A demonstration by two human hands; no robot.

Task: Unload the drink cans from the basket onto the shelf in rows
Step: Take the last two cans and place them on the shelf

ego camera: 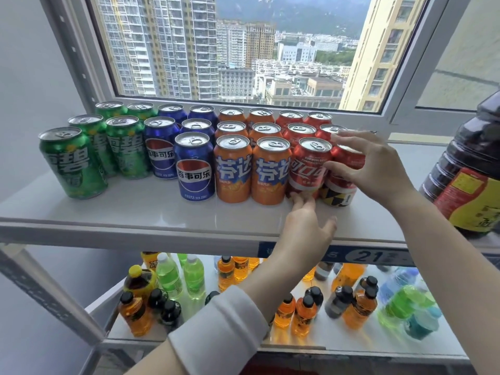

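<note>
Your right hand (378,169) is wrapped around the front right red can (342,182), fingers curled over its side and top, so it is closed on that can at the right end of the front row. Your left hand (305,226) lies low at the shelf (135,209) edge, fingers spread, fingertips touching the base of the neighbouring red can (308,166); it grips nothing. The cans stand upright on the shelf in rows grouped by colour: green cans (73,163) at the left, then blue cans (193,166), orange cans (232,169), and red at the right, packed side by side in front of the window (230,50). A large dark bottle (468,169) stands at the far right. On the lower shelf (338,345), assorted plastic bottles (303,315) stand loosely. The basket is not in view.
</note>
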